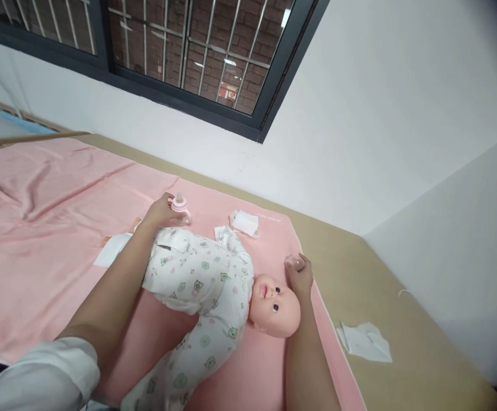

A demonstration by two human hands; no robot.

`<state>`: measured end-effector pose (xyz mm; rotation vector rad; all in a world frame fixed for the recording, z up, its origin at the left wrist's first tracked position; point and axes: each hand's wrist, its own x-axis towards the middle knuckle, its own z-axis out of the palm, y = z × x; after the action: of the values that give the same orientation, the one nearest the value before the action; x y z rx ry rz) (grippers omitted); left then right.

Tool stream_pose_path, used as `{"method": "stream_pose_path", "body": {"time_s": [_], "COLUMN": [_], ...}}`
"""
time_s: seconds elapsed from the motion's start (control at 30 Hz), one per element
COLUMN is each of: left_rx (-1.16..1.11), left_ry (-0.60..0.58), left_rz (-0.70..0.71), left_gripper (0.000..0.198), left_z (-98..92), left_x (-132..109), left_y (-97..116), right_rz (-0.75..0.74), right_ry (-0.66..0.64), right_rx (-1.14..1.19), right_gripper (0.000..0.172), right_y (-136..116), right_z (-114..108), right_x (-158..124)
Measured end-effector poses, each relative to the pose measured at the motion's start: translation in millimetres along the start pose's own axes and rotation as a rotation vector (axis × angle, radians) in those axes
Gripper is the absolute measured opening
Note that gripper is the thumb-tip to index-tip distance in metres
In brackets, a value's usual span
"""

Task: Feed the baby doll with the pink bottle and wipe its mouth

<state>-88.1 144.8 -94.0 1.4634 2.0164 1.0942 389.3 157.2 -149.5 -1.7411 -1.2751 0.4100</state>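
My left hand point(162, 210) is closed on a small baby bottle point(180, 206) with a pink collar, a pink handle and a bare clear teat. The bottle is upright at the pink blanket, by the doll's lower body. My right hand point(302, 277) is closed on a clear, rounded bottle cap point(294, 262) near the blanket's right edge. Between my arms a baby doll point(203, 279) lies on its back in white printed clothes. Its bald head point(280, 308) points right, beside my right forearm. My left forearm passes over the doll's lower end and hides part of it.
Under the doll spreads a pink blanket point(60, 211) on a tan surface point(351, 274). A small white tissue pack point(245, 222) lies beyond the doll. To the right rests a crumpled white tissue point(366, 341). A white wall and a barred window point(205, 51) stand behind.
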Motion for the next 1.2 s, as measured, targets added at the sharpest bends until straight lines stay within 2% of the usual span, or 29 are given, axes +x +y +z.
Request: {"method": "stream_pose_path", "body": {"time_s": [0.13,0.2,0.3,0.43,0.53,0.63,0.8,0.9,1.03,1.2], "left_rx": [-0.015,-0.086,-0.270,-0.348,-0.260,-0.147,-0.009,0.058,0.095,0.089], "left_ry": [0.093,0.125,0.154,0.087,-0.036,-0.174,-0.375,-0.410,-0.400,-0.419], "left_rz": [0.073,0.172,0.376,0.552,0.699,0.819,0.908,0.931,0.956,0.935], "left_gripper": [0.067,0.066,0.062,0.057,0.056,0.058,0.061,0.062,0.069,0.079], "left_z": [-4.8,-7.0,-10.9,-20.7,-30.7,-36.9,-32.2,-27.5,-26.1,-26.9], "left_x": [0,-1,-8,-30,-53,-78,-113,-125,-132,-137], "left_y": [3,9,25,57,83,107,135,144,148,150], "right_rz": [0.072,0.120,0.129,-0.018,-0.182,-0.357,-0.554,-0.624,-0.655,-0.678], "right_ry": [0.052,0.068,0.014,-0.111,-0.204,-0.218,-0.226,-0.301,-0.409,-0.408], "right_rx": [0.286,0.424,0.576,0.665,0.654,0.613,0.500,0.470,0.402,0.283], "right_gripper": [0.069,0.068,0.066,0.065,0.057,0.055,0.051,0.046,0.044,0.041], "right_y": [3,-4,-25,-63,-97,-134,-181,-195,-204,-212], "right_z": [3,2,-5,-24,-40,-55,-69,-74,-74,-65], "right_x": [2,2,-1,-7,-18,-38,-81,-100,-117,-133]}}
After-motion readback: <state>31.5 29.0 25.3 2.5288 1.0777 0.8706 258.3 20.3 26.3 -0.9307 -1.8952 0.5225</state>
